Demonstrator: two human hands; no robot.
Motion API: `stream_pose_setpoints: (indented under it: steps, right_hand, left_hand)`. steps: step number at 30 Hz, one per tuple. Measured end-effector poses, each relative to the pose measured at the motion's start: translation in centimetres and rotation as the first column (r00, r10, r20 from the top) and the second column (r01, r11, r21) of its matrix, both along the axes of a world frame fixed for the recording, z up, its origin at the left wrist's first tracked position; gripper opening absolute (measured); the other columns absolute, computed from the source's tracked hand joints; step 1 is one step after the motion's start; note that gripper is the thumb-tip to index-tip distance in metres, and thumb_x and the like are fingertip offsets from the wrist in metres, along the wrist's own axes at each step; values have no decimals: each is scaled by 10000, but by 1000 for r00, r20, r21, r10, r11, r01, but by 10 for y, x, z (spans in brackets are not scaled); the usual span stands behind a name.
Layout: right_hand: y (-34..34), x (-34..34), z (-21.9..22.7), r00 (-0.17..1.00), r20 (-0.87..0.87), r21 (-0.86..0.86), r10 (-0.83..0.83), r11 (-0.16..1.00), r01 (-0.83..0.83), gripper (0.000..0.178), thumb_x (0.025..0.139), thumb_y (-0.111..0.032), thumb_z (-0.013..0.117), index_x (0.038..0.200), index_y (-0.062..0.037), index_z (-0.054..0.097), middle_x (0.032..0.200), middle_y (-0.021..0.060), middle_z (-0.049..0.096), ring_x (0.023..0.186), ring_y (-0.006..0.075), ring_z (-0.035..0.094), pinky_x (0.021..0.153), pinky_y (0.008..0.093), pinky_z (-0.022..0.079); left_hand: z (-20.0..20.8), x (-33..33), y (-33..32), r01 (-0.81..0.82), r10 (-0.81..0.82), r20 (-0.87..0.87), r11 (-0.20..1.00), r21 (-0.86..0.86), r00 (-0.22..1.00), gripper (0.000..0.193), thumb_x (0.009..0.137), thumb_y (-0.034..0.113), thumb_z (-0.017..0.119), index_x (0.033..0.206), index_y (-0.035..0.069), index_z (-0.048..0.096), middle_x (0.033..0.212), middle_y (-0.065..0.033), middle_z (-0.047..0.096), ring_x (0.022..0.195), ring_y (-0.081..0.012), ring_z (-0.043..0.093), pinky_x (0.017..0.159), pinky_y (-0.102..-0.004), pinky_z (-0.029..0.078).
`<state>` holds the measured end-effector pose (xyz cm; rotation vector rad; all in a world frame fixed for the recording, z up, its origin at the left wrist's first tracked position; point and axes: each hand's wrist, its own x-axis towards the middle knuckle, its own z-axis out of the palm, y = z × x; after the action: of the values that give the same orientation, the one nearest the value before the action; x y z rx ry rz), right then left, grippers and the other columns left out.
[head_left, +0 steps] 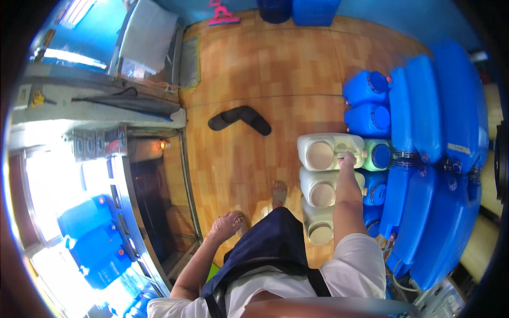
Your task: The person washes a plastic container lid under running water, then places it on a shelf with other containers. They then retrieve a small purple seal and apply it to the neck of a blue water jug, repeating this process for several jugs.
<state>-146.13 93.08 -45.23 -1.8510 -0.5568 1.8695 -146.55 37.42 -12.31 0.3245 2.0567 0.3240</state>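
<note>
My right hand (347,158) reaches forward and grips the handle of a whitish plastic water jug (336,142), the farthest of a row of three. That jug has a wide beige round cap (321,156). Two similar jugs, a middle one (307,179) and a nearer one (309,213), stand closer to me, partly covered by my forearm. My left hand (227,224) hangs over the floor at my left side, fingers loosely apart, holding nothing.
Blue water containers (456,116) are stacked along the right, with smaller blue jugs (366,88) beside them. Black slippers (241,117) lie on the wood-patterned floor (297,63). A counter edge (139,222) runs along the left, and a pink tool (224,18) stands at the far wall.
</note>
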Motion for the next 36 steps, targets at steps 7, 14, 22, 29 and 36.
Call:
stream_pose_setpoints:
  steps: [7, 14, 22, 29, 36]
  right_hand:
    - [-24, -14, 71, 807, 440, 59, 393, 885, -463, 454, 749, -210, 796, 1114, -34, 590, 927, 123, 645, 780, 258, 621, 602, 366, 515]
    - [-223, -26, 173, 337, 913, 331, 228, 66, -941, 677, 792, -159, 698, 1387, -30, 401, 1277, 253, 541, 1121, 446, 569, 946, 514, 481]
    - [-535, 28, 233, -67, 814, 459, 577, -710, -534, 367, 742, -58, 667, 1108, -56, 658, 1342, 255, 473, 1250, 420, 457, 1045, 453, 404]
    - [-766, 112, 284, -570, 666, 436, 480, -871, -224, 292, 763, -98, 634, 1047, -87, 704, 1357, 290, 466, 1279, 418, 452, 1076, 425, 391]
    - [-914, 102, 318, -649, 649, 569, 398, -820, 65, 265, 766, -130, 663, 1022, -84, 714, 1285, 283, 538, 1241, 409, 486, 1048, 415, 411]
  left_hand:
    - [0, 25, -39, -107, 115, -135, 992, 62, 984, 533, 856, 330, 656, 1296, 60, 523, 1212, -196, 622, 1111, -376, 600, 945, -472, 475]
    - [25, 77, -122, -256, 255, -160, 967, 17, 954, 525, 843, 332, 648, 1278, 60, 537, 1188, -206, 628, 1109, -375, 602, 945, -464, 485]
    - [59, 177, -278, -508, 511, -231, 858, 78, 828, 577, 846, 361, 654, 1315, 55, 515, 1237, -212, 608, 1154, -374, 576, 981, -448, 466]
    - [73, 320, -442, -803, 806, -329, 566, 187, 491, 621, 839, 376, 688, 1337, 59, 496, 1268, -226, 592, 1187, -382, 557, 1015, -439, 445]
    - [79, 400, -553, -970, 944, -328, 103, 221, 25, 736, 825, 327, 725, 1420, 63, 382, 1268, -247, 591, 1187, -396, 564, 1011, -442, 452]
